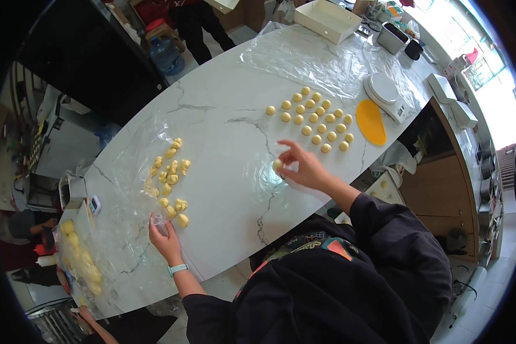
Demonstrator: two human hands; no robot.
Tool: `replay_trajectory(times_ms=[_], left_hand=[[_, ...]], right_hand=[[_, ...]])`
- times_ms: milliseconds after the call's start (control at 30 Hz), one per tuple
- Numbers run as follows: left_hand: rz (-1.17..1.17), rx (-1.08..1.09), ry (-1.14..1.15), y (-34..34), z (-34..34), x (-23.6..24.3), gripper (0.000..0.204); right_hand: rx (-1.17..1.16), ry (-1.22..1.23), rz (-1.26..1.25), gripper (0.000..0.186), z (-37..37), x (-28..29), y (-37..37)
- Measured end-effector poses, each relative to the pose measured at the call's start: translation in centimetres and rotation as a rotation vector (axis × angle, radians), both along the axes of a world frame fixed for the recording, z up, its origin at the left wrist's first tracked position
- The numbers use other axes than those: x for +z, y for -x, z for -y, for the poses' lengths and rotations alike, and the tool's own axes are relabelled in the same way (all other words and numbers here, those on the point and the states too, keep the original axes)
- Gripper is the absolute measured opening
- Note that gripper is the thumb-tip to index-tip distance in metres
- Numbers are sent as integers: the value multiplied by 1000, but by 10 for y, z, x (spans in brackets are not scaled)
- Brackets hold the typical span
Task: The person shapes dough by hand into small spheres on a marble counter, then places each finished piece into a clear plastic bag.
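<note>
My right hand point(301, 166) pinches a small pale dough ball point(277, 165) over the bare middle of the marble table point(223, 155). Above and right of it, several smooth round balls point(318, 118) stand in loose rows beside an orange oval silicone piece point(371, 122). My left hand point(163, 238) has its fingers closed on the clear plastic sheet point(132, 172) at the table's left part, just below several lumpy yellow dough pieces point(172, 179) that lie on that sheet.
A kitchen scale point(382, 90), crumpled plastic film point(304, 57) and a cream box point(327, 20) are at the upper right. A timer point(94, 204) and covered dough point(83, 258) lie left. Co-workers' legs point(198, 34), a hand point(85, 315) and a water jug point(163, 54) show around the table.
</note>
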State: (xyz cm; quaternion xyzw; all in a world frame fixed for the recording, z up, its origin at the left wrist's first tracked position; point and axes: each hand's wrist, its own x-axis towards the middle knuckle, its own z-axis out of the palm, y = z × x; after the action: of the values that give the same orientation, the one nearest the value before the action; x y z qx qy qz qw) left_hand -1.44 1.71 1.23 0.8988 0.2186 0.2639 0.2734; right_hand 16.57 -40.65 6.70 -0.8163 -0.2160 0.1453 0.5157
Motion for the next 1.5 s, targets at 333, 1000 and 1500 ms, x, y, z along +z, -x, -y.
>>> replay_trajectory(times_ms=[333, 1000, 1500], left_hand=[[7, -2, 22, -8, 4, -1, 46], [-18, 1, 37, -5, 7, 5, 45], [-30, -1, -1, -1, 5, 6, 46]], right_hand=[[-270, 162, 408, 33, -44, -18, -84], [-598, 515, 603, 17, 130, 51, -138], [-197, 669, 522, 9, 142, 52, -48]])
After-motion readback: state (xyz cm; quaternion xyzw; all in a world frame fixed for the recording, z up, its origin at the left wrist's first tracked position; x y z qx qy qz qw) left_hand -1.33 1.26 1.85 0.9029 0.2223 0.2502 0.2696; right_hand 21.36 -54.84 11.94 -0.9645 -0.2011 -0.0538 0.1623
